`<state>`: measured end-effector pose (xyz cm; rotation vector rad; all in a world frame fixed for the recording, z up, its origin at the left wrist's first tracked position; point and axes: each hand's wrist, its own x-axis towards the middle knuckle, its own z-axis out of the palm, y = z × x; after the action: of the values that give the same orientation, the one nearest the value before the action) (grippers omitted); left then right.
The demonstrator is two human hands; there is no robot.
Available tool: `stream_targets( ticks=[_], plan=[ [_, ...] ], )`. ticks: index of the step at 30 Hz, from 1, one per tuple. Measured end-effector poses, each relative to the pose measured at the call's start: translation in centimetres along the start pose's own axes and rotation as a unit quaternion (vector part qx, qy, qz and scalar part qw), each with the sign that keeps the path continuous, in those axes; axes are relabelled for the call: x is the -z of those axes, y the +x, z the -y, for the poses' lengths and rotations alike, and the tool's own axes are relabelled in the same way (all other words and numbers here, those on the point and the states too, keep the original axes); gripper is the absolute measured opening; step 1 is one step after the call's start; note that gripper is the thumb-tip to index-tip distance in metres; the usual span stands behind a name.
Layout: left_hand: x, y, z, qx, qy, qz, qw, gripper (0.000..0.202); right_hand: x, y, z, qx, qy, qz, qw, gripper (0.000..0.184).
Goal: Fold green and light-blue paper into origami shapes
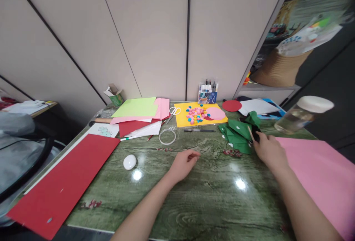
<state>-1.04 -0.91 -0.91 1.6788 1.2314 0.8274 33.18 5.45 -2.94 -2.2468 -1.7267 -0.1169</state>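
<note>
My left hand [183, 164] rests on the green wood-patterned table [194, 196] near its middle, fingers loosely curled with nothing in them. My right hand [268, 149] lies further right, its fingers closed on a thin stick-like tool and a dark object I cannot make out, right at the edge of a pile of folded green paper [237, 133]. A black pen [199, 130] lies just beyond the left hand. A clear tape ring [167, 136] sits left of the pen.
A long red sheet [65, 182] covers the table's left; a pink sheet [321, 174] the right. At the back lie a yellow sheet with small pink and blue pieces [197, 116], scissors [173, 112], a marker box [207, 92], stacked coloured papers [141, 113], a white oval object [129, 162], a clear jar [303, 114].
</note>
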Motion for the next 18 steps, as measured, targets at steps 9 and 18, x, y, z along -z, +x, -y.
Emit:
stream_targets(
  ticks=[9, 18],
  plan=[
    [1.4, 0.4, -0.6, -0.016, 0.011, -0.054, 0.998, 0.024, 2.4, -1.3, 4.7, 0.073, 0.234, -0.021, 0.969, 0.035],
    [1.8, 0.0, -0.6, -0.066, 0.084, -0.133, 0.985, 0.024, -0.2, -0.9, 21.6, 0.207, 0.369, 0.238, 0.874, 0.013]
  ],
)
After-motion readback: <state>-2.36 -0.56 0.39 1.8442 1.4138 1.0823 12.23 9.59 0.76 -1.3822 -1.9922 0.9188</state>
